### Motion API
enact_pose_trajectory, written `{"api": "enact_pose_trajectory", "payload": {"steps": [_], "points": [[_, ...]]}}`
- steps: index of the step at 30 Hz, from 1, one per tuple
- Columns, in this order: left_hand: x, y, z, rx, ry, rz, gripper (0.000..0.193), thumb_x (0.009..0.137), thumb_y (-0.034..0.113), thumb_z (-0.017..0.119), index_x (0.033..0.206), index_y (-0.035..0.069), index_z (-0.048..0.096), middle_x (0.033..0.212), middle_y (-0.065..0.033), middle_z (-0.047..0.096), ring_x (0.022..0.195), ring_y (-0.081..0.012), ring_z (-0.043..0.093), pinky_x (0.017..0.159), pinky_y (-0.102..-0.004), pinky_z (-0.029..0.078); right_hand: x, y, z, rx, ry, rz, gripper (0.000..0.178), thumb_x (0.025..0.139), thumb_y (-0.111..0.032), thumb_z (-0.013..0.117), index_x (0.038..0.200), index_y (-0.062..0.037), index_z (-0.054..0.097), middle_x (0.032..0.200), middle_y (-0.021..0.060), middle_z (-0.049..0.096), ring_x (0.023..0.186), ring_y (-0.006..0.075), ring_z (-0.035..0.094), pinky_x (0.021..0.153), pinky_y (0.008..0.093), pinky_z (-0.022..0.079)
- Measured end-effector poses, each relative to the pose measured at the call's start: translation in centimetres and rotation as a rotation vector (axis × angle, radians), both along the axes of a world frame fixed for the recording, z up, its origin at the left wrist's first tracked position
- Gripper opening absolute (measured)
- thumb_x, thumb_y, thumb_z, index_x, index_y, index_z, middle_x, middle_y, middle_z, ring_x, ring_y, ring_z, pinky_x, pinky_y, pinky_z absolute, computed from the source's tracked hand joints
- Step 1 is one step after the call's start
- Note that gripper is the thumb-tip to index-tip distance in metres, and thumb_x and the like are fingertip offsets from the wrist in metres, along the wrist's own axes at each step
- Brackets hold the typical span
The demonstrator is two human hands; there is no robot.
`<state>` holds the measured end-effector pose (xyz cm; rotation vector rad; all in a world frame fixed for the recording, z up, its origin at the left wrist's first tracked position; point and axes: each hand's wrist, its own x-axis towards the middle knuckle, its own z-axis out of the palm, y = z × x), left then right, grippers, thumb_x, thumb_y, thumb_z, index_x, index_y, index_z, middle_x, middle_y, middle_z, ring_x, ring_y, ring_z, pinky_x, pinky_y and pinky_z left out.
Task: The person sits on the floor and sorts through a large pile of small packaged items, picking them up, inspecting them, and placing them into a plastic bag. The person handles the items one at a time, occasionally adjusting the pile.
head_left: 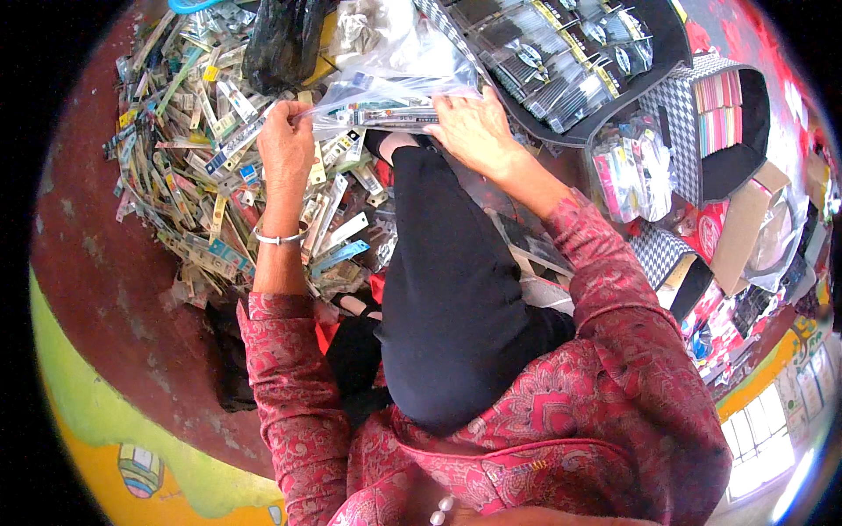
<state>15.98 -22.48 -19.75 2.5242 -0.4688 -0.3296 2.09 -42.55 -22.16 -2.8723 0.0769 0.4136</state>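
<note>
A: Where does the clear plastic bag (pixel 386 98) sit?

B: Between our two hands, beyond the knee and off the near left edge of the black-lined box (pixel 671 61). Slim packets (pixel 399 117) lie inside it, along its near edge.

A: Grip?

B: Left hand (pixel 288 145): thumb and fingers together, clamped on the bag's left end. Right hand (pixel 474 131): fingers spread over the right end, thumb apart from them; we cannot tell whether it pinches the plastic.

A: Progress?

B: We judge this bag to be at least partly filled. Whether its mouth is sealed, we cannot tell.

A: And what is left?

B: Much, by our estimate. A heap of loose packaging strips (pixel 197 188) covers the red-brown floor (pixel 114 289), well in from its green left border. Rows of dark packets (pixel 561 57) fill the box toward its near edge. A clear-wrapped bundle (pixel 633 167) beside that box's near right corner looks finished; we note that as inference.
</note>
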Motion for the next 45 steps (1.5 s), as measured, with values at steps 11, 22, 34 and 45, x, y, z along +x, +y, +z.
{"api": "enact_pose_trajectory", "payload": {"steps": [11, 22, 34, 45], "points": [[-1.3, -0.1, 1.6, 0.047, -0.145, -0.139, 0.010, 0.076, 0.004, 0.051, 0.085, 0.007, 0.054, 0.079, -0.0129, 0.057, 0.074, -0.0315, 0.056, 0.063, -0.0378, 0.044, -3.6, -1.3, 6.4, 0.011, -0.123, 0.294, 0.006, 0.069, -0.012, 0.052, 0.069, -0.0070, 0.055, 0.067, 0.0056, 0.058, 0.066, 0.0178, 0.059, 0.057, 0.0305, 0.040], [-3.5, 0.0, 2.3, 0.146, -0.073, -0.232, 0.009, 0.077, 0.003, 0.049, 0.085, 0.007, 0.052, 0.077, -0.0149, 0.058, 0.070, -0.0341, 0.057, 0.059, -0.0435, 0.044, -6.0, -0.7, 4.5, 0.180, -0.023, 0.305, 0.009, 0.068, -0.009, 0.051, 0.071, -0.0014, 0.055, 0.068, 0.0124, 0.057, 0.064, 0.0234, 0.061, 0.051, 0.0331, 0.049], [1.3, -7.8, 2.9, -0.212, 0.105, -0.347, 0.019, 0.072, 0.004, 0.059, 0.090, 0.003, 0.058, 0.079, -0.0099, 0.063, 0.073, -0.0161, 0.062, 0.066, -0.0267, 0.047, -4.8, -0.7, 5.0, 0.175, 0.060, 0.089, 0.009, 0.071, -0.004, 0.048, 0.079, -0.0026, 0.051, 0.072, 0.0133, 0.057, 0.062, 0.0285, 0.059, 0.051, 0.0374, 0.047], [-3.5, 10.5, 14.5, -0.496, 0.525, 0.457, 0.024, 0.084, 0.016, 0.048, 0.100, -0.002, 0.054, 0.090, -0.0058, 0.059, 0.078, -0.0100, 0.053, 0.070, -0.0212, 0.042, -3.3, -0.9, 9.8, 0.223, -0.205, -0.029, 0.019, 0.078, -0.014, 0.050, 0.093, -0.0036, 0.056, 0.088, 0.0116, 0.059, 0.085, 0.0276, 0.057, 0.068, 0.0368, 0.047]]}}
